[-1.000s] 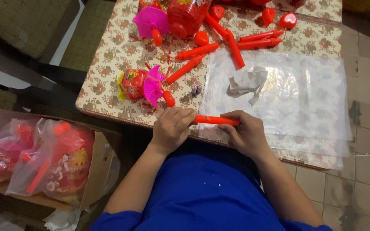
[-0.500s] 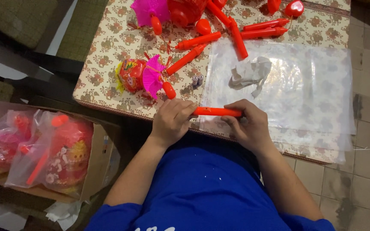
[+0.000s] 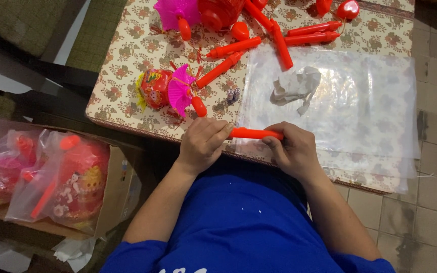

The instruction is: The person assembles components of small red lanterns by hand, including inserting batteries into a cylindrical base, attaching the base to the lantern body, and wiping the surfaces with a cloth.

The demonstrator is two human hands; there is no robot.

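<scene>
Step in hand: I judged this as work on the orange stick (image 3: 255, 133) itself, both hands bearing on its ends, perhaps twisting or fitting an end piece; I could not tell which.
Left grip: my left hand (image 3: 203, 143) was curled shut around the stick's left end, fingers folded over it.
Right grip: my right hand (image 3: 293, 148) was closed on the right end, fingertips pinching it.
Where it sat: lower centre of the frame, at the near edge of the table (image 3: 127, 55), above the near edge of the clear plastic sheets (image 3: 360, 106).
Long axis: almost level across the frame, left to right, the right end a shade lower; both tips were hidden in my hands.
Next move calls for: a steady hold on one end while the other turns or pulls, along that same axis.
Nearby: a red and pink lantern toy (image 3: 165, 90) up and left of my left hand, two small batteries (image 3: 233, 94) just above the stick, more orange sticks (image 3: 282, 45) at the top.
Lower left: a cardboard box (image 3: 120, 189) held bagged toys (image 3: 56, 177).
</scene>
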